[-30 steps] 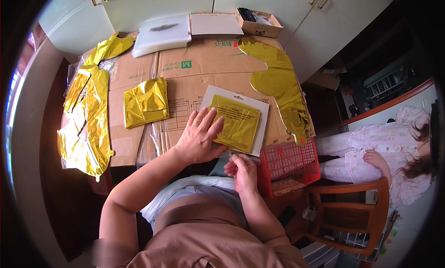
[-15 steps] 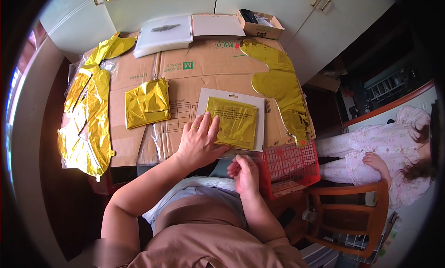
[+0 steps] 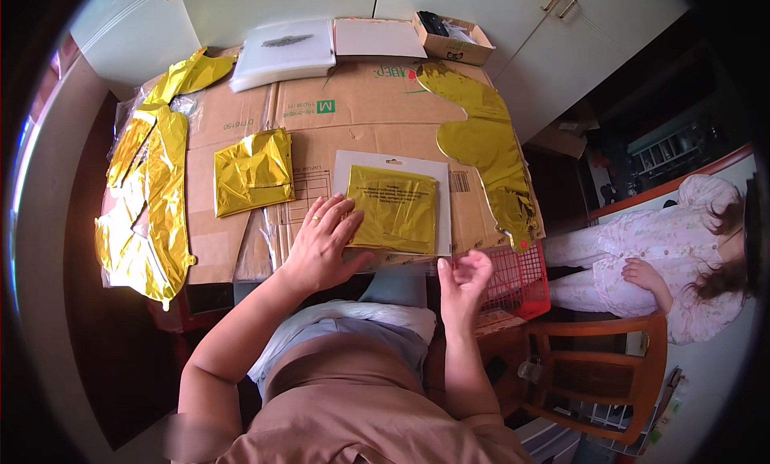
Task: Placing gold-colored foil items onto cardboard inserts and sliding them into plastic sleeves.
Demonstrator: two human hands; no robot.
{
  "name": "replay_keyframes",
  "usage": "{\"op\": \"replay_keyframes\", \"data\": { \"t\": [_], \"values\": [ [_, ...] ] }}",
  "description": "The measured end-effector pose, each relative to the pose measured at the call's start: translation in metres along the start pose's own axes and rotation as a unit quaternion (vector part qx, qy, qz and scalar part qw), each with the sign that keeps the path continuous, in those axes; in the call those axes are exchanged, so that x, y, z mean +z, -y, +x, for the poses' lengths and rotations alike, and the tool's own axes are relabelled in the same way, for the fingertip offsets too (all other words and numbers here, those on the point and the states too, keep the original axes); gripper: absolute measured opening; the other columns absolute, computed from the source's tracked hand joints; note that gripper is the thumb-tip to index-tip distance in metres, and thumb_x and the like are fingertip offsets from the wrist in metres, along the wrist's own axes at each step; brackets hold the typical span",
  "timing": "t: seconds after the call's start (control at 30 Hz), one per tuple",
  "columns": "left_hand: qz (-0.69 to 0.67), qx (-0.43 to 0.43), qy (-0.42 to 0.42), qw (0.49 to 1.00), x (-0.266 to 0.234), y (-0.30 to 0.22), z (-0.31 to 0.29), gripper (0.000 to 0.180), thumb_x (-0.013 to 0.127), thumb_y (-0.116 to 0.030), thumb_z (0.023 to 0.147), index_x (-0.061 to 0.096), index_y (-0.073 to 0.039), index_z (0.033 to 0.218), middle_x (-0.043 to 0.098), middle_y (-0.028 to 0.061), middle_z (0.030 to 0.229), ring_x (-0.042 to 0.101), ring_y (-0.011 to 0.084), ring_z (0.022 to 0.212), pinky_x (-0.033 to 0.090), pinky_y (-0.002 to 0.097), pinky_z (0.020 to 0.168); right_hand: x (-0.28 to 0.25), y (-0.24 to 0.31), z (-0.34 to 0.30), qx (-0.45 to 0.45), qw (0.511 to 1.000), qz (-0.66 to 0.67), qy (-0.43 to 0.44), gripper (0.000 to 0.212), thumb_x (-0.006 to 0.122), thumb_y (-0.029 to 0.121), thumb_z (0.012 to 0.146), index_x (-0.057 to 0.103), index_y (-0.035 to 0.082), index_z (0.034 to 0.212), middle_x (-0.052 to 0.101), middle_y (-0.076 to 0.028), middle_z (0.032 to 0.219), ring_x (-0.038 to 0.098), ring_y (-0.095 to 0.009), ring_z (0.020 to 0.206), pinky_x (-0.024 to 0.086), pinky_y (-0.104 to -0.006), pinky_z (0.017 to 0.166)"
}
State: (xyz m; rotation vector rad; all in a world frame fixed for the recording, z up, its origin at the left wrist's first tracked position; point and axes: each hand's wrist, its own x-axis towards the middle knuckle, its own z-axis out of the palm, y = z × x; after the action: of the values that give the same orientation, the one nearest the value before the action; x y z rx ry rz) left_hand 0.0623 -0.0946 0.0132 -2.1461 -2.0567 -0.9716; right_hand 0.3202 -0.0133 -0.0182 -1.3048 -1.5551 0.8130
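Observation:
A flat clear packet [image 3: 393,211] lies near the front edge of the cardboard, a folded gold foil balloon in front of its white card. My left hand [image 3: 325,243] rests on the packet's left side, fingers extended and palm down. Close to the packet's lower right corner is my right hand [image 3: 465,287], its fingers curled in toward the thumb; whatever they may pinch is too small to make out. Left of the packet sits another folded gold foil balloon [image 3: 254,175]. Unfolded gold foil balloons lie along the left side [image 3: 164,191] and right side [image 3: 485,143].
Flattened cardboard [image 3: 353,127] covers the table. Clear bags [image 3: 285,55], a white card stack [image 3: 378,40] and a small open box [image 3: 453,40] line the back. A red basket [image 3: 521,279] and wooden chair [image 3: 593,328] stand right, near another person [image 3: 642,255].
My right hand has moved right and slightly up, from below the packet to its lower right corner. The packet and my left hand have shifted slightly left.

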Motion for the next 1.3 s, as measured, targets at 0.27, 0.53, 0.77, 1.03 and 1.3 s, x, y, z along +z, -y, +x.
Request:
{"op": "replay_keyframes", "data": {
  "t": [0.27, 0.53, 0.77, 1.03, 1.3],
  "values": [
    [0.004, 0.064, 0.0, 0.998, -0.007, 0.002, -0.009, 0.049, 0.08, -0.028, 0.082, 0.067, -0.007, 0.124, 0.059, 0.0194, 0.136, 0.052, 0.0401, 0.134, 0.038, 0.055, 0.115, -0.011, 0.03, 0.037, -0.393, 0.865, -0.25, 0.186, 0.048, 0.079, 0.015, 0.084, 0.066, 0.01, 0.13, 0.059, -0.014, 0.138, 0.057, -0.034, 0.125, 0.048, -0.0452, 0.103],
    [-0.007, 0.069, -0.019, 0.997, -0.011, 0.002, -0.018, 0.04, 0.082, -0.03, 0.082, 0.069, -0.008, 0.112, 0.062, 0.0136, 0.116, 0.058, 0.0359, 0.125, 0.042, 0.0528, 0.111, -0.006, 0.027, 0.053, -0.45, 0.838, -0.246, 0.187, 0.024, 0.075, 0.013, 0.087, 0.074, 0.008, 0.11, 0.071, -0.011, 0.118, 0.066, -0.029, 0.11, 0.054, -0.0407, 0.094],
    [-0.011, 0.015, 0.025, 1.0, -0.023, 0.007, 0.04, 0.066, 0.072, -0.047, 0.087, 0.057, -0.003, 0.133, 0.055, 0.0193, 0.136, 0.045, 0.0387, 0.139, 0.031, 0.0517, 0.119, -0.006, 0.029, 0.051, -0.409, 0.867, -0.226, 0.17, 0.024, 0.076, 0.011, 0.085, 0.075, 0.007, 0.108, 0.072, -0.011, 0.117, 0.067, -0.03, 0.108, 0.054, -0.041, 0.094],
    [0.116, -0.022, 0.075, 0.99, 0.014, 0.03, 0.038, 0.088, 0.056, -0.061, 0.093, 0.041, 0.002, 0.152, 0.04, 0.0195, 0.158, 0.031, 0.0379, 0.151, 0.022, 0.0543, 0.123, 0.004, 0.021, 0.05, -0.39, 0.888, -0.191, 0.153, 0.02, 0.077, 0.01, 0.084, 0.076, 0.005, 0.103, 0.075, -0.011, 0.111, 0.069, -0.029, 0.104, 0.056, -0.04, 0.092],
    [0.132, -0.012, 0.09, 0.987, 0.012, 0.033, 0.031, 0.097, 0.048, -0.07, 0.094, 0.033, 0.005, 0.155, 0.029, 0.0289, 0.162, 0.024, 0.0419, 0.153, 0.015, 0.0547, 0.125, 0.006, 0.022, 0.051, -0.368, 0.901, -0.176, 0.146, 0.014, 0.076, 0.006, 0.083, 0.076, 0.002, 0.097, 0.076, -0.012, 0.108, 0.07, -0.029, 0.102, 0.056, -0.0401, 0.091]
  ]
}}
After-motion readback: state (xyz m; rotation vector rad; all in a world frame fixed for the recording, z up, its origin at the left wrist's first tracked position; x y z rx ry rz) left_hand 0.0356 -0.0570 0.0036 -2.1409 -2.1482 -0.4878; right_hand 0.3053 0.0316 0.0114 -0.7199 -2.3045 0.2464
